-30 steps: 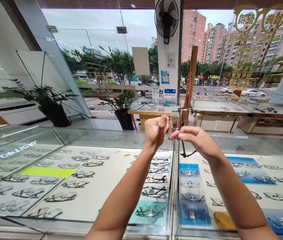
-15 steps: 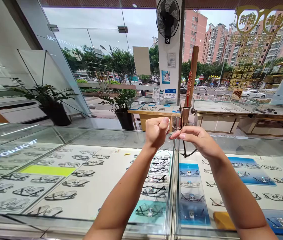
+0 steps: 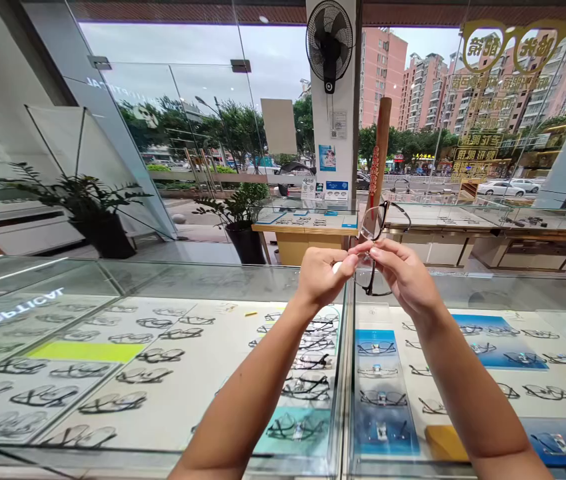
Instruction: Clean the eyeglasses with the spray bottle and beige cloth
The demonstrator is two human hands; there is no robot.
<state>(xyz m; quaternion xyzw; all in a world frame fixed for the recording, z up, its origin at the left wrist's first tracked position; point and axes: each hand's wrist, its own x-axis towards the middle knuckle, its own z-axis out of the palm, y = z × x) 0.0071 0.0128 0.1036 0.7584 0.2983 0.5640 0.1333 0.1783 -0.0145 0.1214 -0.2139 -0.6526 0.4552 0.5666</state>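
A pair of dark-framed eyeglasses is held upright on its side above the glass counter, one lens above the fingers and one below, temples pointing right. My right hand pinches it near the bridge between thumb and fingers. My left hand is closed, its fingertips meeting the right fingers at the middle of the frame. A small white piece pokes out of the left fist; most of it is hidden, so its kind is unclear.
Below lies a glass display counter with rows of eyeglasses inside. Farther off are a second display table, potted plants, a wall fan and a tall wooden post before the windows.
The left hand has shifted right and down, so its fingertips now meet the right hand's at the eyeglasses. The eyeglasses have turned slightly, and the upper lens shows more to the right.
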